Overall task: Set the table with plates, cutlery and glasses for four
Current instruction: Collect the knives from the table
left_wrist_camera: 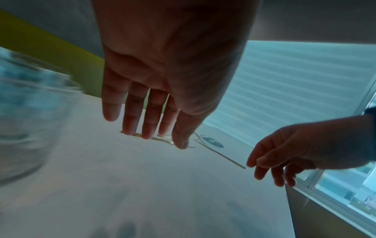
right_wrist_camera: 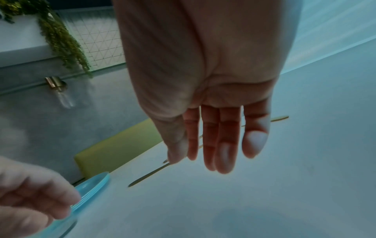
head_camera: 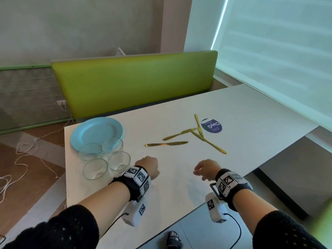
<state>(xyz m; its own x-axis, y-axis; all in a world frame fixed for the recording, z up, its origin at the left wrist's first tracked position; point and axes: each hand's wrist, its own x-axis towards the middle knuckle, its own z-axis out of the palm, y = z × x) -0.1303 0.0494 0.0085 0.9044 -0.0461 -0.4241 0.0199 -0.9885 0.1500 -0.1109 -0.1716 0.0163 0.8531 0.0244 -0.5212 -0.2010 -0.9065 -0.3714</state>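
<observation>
A stack of light blue plates (head_camera: 97,132) sits at the table's far left corner. Several clear glasses (head_camera: 106,159) stand just in front of it. Several gold knives (head_camera: 167,144) lie scattered across the middle of the white table (head_camera: 179,177). My left hand (head_camera: 148,167) hovers over the table to the right of the glasses, fingers straight and holding nothing, as the left wrist view shows (left_wrist_camera: 150,122). My right hand (head_camera: 204,169) hangs over the table farther right, fingers relaxed and holding nothing (right_wrist_camera: 219,153). Both hands are short of the knives.
A round blue sticker (head_camera: 211,125) lies on the table beside the knives. A green bench back (head_camera: 134,83) runs along the far side. A window blind (head_camera: 278,60) fills the right. Loose white cables (head_camera: 23,159) lie on the floor at left.
</observation>
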